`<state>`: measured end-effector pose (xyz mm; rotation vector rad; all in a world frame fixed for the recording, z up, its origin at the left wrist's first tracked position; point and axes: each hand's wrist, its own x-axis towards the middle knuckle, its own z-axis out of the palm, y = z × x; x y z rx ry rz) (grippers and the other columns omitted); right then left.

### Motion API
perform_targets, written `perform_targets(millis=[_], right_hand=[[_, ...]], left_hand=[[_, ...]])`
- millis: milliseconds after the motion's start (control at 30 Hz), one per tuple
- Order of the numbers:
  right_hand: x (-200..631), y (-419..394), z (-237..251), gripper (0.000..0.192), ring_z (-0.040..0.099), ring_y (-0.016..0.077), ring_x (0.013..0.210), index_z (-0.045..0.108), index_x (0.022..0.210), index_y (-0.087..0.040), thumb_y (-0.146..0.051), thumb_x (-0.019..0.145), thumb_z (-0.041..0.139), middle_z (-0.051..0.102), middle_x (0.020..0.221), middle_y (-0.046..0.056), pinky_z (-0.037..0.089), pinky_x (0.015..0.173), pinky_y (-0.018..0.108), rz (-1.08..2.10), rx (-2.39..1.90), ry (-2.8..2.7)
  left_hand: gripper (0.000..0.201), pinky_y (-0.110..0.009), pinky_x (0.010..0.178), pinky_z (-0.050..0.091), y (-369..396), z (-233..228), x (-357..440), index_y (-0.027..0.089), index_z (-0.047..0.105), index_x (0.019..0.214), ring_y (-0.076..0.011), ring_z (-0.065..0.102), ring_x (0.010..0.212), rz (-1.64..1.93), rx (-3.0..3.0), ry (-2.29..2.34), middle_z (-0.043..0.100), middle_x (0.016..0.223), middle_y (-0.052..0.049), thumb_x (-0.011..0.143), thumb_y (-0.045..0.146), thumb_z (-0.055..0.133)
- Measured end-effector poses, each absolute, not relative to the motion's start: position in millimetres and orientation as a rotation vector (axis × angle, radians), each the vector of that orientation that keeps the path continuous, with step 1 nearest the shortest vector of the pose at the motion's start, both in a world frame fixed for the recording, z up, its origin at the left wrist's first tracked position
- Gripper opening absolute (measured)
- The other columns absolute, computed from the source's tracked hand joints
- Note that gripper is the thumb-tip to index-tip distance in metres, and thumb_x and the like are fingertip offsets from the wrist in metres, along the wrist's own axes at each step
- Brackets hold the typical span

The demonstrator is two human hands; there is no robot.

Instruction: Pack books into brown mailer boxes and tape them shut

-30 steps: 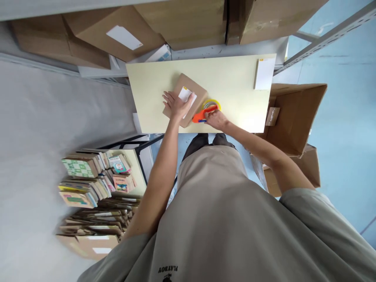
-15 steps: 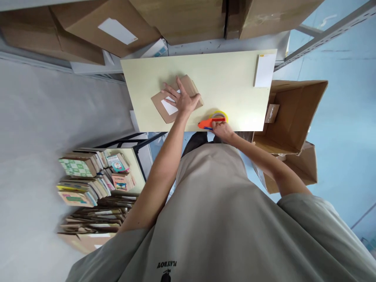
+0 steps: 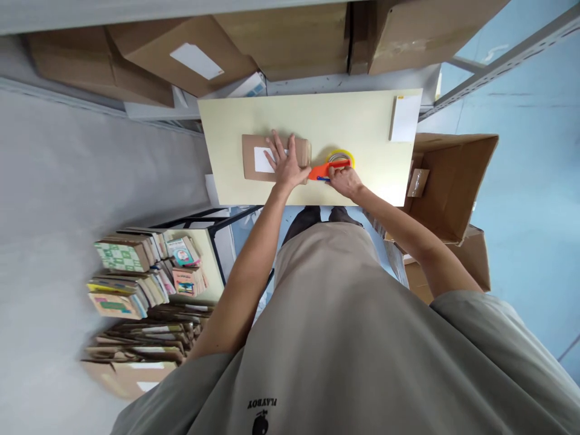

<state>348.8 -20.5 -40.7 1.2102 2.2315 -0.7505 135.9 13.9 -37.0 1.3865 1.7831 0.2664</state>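
A small brown cardboard package [image 3: 252,168] with a white label [image 3: 263,159] lies on the pale tabletop [image 3: 367,121], its long side nearly level with the table's edge. Spread across its right part is my left hand [image 3: 286,166], fingers apart and pressing flat on it. My right hand [image 3: 345,180] grips an orange tape dispenser [image 3: 319,171] that carries a yellow-edged roll of tape [image 3: 341,156]. The dispenser's front end is close to the package's right end, by my left thumb; whether they touch I cannot tell.
A white pad [image 3: 405,119] lies at the table's back right corner. Large cartons [image 3: 294,42] stand on the shelf behind. Open cardboard boxes [image 3: 457,187] are at the right. Stacked books [image 3: 122,254] and flattened cardboard [image 3: 140,338] sit at the lower left.
The package has turned from slanted to nearly straight under my left hand. My right hand has brought the tape dispenser up from the table's front edge towards the package's right end.
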Motion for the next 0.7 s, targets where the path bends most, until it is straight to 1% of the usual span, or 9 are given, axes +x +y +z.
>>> perform_targets(millis=[67,200,300,400,467,567,633,700], right_hand=[[338,-26,-40,0.06,0.08,0.0428,0.133,0.052,0.166,0.01,-0.033,0.127,0.035,0.08,0.138,0.037,0.057,0.114,0.052,-0.762,1.158,2.254],[306,-38,-44,0.057,0.081,0.0411,0.129,0.061,0.162,0.003,-0.032,0.124,0.039,0.082,0.138,0.034,0.06,0.111,0.054,-0.775,1.087,2.314],[291,-50,-45,0.056,0.082,0.0417,0.127,0.062,0.158,0.005,-0.032,0.123,0.039,0.082,0.137,0.036,0.059,0.11,0.053,-0.798,1.056,2.335],[307,-62,-45,0.057,0.082,0.0423,0.128,0.059,0.158,0.008,-0.034,0.124,0.041,0.082,0.135,0.037,0.057,0.112,0.051,-0.798,1.031,2.313],[337,-67,-44,0.059,0.081,0.0433,0.131,0.054,0.16,0.01,-0.036,0.125,0.041,0.081,0.139,0.039,0.056,0.114,0.051,-0.771,1.029,2.264],[388,-63,-41,0.066,0.08,0.0435,0.132,0.046,0.166,0.013,-0.041,0.129,0.035,0.078,0.141,0.043,0.055,0.114,0.051,-0.686,1.117,2.171],[409,-51,-38,0.069,0.081,0.0423,0.13,0.044,0.167,0.013,-0.044,0.131,0.028,0.079,0.137,0.042,0.054,0.115,0.051,-0.646,1.217,2.139],[409,-36,-36,0.069,0.081,0.0424,0.129,0.047,0.166,0.011,-0.046,0.131,0.028,0.081,0.133,0.04,0.055,0.116,0.052,-0.646,1.315,2.132]], left_hand=[[0.119,-0.079,0.148,-0.018,7,-32,136,0.03,0.046,0.186,-0.0444,-0.03,0.187,0.281,1.409,1.739,0.009,0.206,-0.01,0.08,0.037,0.098],[0.091,-0.068,0.151,-0.02,-11,-24,137,0.031,0.061,0.175,-0.0373,-0.017,0.192,0.333,1.465,1.671,0.018,0.205,-0.005,0.089,0.037,0.09],[0.079,-0.063,0.152,-0.019,-21,-19,134,0.033,0.066,0.169,-0.0331,-0.01,0.193,0.356,1.477,1.628,0.022,0.205,-0.003,0.092,0.036,0.085],[0.078,-0.06,0.152,-0.019,-24,-16,132,0.033,0.065,0.169,-0.0311,-0.009,0.193,0.362,1.459,1.61,0.023,0.204,-0.003,0.093,0.037,0.084],[0.08,-0.06,0.152,-0.018,-25,-15,132,0.032,0.063,0.171,-0.0311,-0.009,0.193,0.387,1.435,1.608,0.023,0.204,-0.003,0.094,0.038,0.083],[0.082,-0.061,0.153,-0.016,-26,-19,133,0.034,0.06,0.174,-0.0319,-0.008,0.193,0.438,1.425,1.594,0.023,0.204,-0.004,0.096,0.041,0.083],[0.084,-0.062,0.153,-0.016,-28,-25,134,0.034,0.056,0.176,-0.0324,-0.01,0.192,0.411,1.486,1.595,0.02,0.205,-0.004,0.097,0.042,0.082],[0.082,-0.064,0.153,-0.016,-30,-32,133,0.032,0.053,0.179,-0.033,-0.012,0.192,0.309,1.609,1.602,0.014,0.206,-0.004,0.101,0.043,0.079]])
